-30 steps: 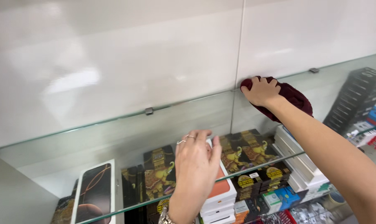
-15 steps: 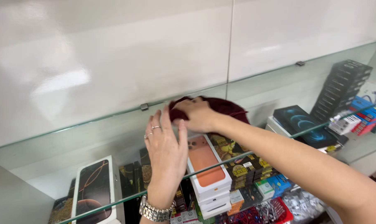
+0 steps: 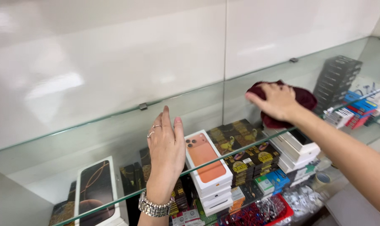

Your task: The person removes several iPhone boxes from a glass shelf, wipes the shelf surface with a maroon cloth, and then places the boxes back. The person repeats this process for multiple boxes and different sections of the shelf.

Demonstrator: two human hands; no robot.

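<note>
My right hand (image 3: 276, 101) presses flat on a dark red cloth (image 3: 301, 97) that lies on the glass shelf (image 3: 72, 163), right of the middle. Fingers of that hand are spread over the cloth's left part. My left hand (image 3: 166, 146) rests palm down on the same glass shelf near its front edge, fingers together and pointing away; it wears rings and a metal wristwatch (image 3: 154, 207). Under the glass by the left hand lies a white box with an orange phone picture (image 3: 204, 161).
Below the shelf are stacked white phone boxes (image 3: 297, 146), black-and-gold boxes (image 3: 244, 150), a white box with a dark phone picture (image 3: 95, 188) and small coloured packs (image 3: 274, 182). A stack of dark boxes (image 3: 336, 81) stands at the right. A white wall panel backs the shelf.
My right hand has slid the dark red cloth back to the right along the glass, away from my left hand. The left hand has stayed on the shelf; the view shifted.
</note>
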